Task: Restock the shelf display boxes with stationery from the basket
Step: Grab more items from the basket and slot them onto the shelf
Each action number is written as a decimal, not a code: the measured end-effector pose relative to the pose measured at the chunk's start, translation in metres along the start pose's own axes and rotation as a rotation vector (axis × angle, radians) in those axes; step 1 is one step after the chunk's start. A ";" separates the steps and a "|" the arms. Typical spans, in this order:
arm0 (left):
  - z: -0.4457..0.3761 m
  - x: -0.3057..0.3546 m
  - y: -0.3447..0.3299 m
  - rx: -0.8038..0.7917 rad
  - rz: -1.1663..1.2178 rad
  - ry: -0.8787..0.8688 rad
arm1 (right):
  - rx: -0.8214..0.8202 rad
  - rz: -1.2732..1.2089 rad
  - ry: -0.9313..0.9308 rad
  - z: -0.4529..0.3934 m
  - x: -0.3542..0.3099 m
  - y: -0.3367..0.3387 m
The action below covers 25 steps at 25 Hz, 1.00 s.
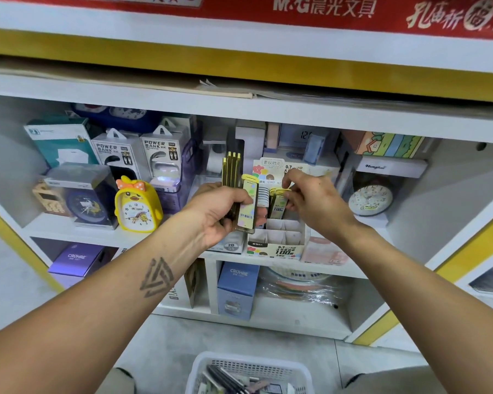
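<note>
Both hands are busy in front of the shelf (268, 265). Left hand (219, 211) has its fingers curled around a stack of flat lead-refill packs (234, 177), and the thumb presses the front pack with the barcode (246, 206) against the others, so this grip is closed firmly on the whole stack. Right hand (313, 197) is half closed; its fingertips (289, 204) pinch one yellow-topped pack (278, 200) that stands already partly inside the display box (279, 243), in a back compartment. I judge that the step in hand is the filling of this box, one pack at a time, from the stack in the left hand. Front compartments look still empty, so the work seems not far along. For the next move the right hand should push this pack down until it sits, let it go, and then take the next pack from the stack. White basket (254, 371) with more stationery stands below, near the person's knees.
</note>
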<state>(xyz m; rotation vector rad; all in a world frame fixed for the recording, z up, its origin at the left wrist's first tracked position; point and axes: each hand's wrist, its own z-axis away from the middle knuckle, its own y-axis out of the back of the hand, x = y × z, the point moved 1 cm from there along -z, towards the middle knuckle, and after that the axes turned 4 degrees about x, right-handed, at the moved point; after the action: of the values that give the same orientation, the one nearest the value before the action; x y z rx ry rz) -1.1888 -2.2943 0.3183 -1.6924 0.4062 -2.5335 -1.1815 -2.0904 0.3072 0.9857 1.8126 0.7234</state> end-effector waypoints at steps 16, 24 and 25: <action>0.004 -0.006 -0.001 0.006 -0.014 -0.011 | 0.143 -0.508 -0.314 -0.008 -0.017 0.021; 0.004 -0.001 -0.002 0.041 -0.054 0.027 | 0.192 -0.188 -0.056 -0.006 -0.005 0.015; 0.005 -0.001 -0.003 0.026 -0.054 0.028 | 0.184 -0.184 -0.043 -0.006 -0.005 0.013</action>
<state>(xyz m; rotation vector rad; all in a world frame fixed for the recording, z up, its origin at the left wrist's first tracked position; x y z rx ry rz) -1.1838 -2.2924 0.3195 -1.6828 0.3326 -2.5911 -1.1811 -2.0883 0.3223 0.9294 1.9275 0.4263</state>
